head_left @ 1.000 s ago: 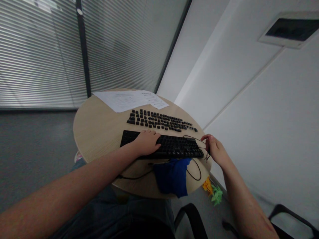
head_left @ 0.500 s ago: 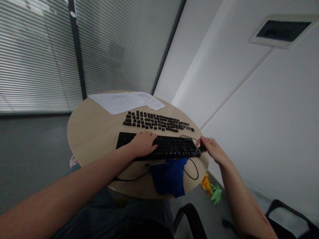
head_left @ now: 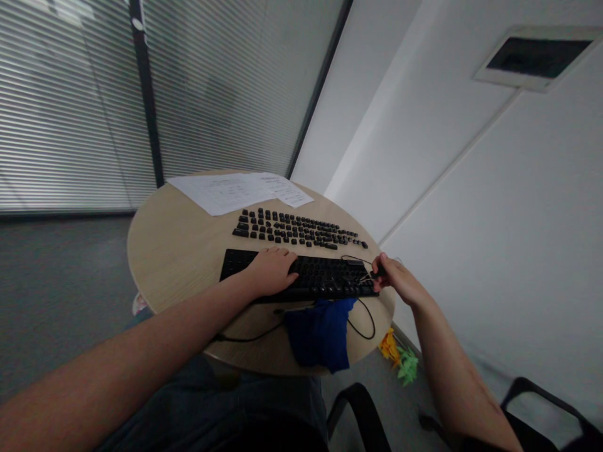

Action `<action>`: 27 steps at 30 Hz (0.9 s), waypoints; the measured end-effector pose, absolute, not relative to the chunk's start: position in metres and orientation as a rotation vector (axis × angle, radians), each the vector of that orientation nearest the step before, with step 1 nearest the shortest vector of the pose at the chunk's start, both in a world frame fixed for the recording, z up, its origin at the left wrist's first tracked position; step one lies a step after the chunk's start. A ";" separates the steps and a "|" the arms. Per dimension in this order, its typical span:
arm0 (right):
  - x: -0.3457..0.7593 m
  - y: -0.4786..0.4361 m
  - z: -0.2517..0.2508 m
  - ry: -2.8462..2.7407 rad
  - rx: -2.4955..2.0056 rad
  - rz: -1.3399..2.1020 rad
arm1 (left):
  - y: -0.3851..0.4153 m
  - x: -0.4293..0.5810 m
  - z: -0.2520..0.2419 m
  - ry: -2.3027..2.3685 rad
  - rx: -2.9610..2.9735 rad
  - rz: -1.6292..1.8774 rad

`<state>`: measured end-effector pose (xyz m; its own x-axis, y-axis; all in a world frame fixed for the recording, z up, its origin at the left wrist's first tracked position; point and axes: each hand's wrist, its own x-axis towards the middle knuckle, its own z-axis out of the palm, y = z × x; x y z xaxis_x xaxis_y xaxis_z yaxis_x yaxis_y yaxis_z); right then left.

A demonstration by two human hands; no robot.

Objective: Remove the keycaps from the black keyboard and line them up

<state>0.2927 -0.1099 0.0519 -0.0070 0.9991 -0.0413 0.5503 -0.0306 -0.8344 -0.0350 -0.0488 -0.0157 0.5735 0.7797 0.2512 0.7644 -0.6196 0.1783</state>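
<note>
A black keyboard lies on the round table, with many of its keycaps taken off on the right part. My left hand rests flat on its left half, fingers stretched out over the keys. At the right end, my right hand is closed around the dark handle of a wire keycap puller. The puller's thin metal wires point left, down at the keyboard; whether they touch a key I cannot tell. Loose black keycaps are set out in rows behind the keyboard.
White printed papers lie at the back of the wooden table. A blue cloth hangs over the front edge, beside a black cable. Orange and green crumpled things are on the floor; a chair armrest stands close by.
My right hand has shifted slightly, and the keycap puller's wires have moved left and up, further over the keyboard. My left hand has stayed in place.
</note>
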 end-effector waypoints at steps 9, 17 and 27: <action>0.292 -0.094 0.040 -1.628 -1.698 1.075 | -0.049 -0.035 -0.016 1.349 2.755 0.474; 0.290 -0.078 0.029 -1.652 -1.678 1.062 | -0.048 -0.034 -0.017 1.328 2.731 0.502; 0.291 -0.074 0.010 -1.762 -1.620 0.897 | -0.050 -0.034 -0.015 1.343 2.746 0.481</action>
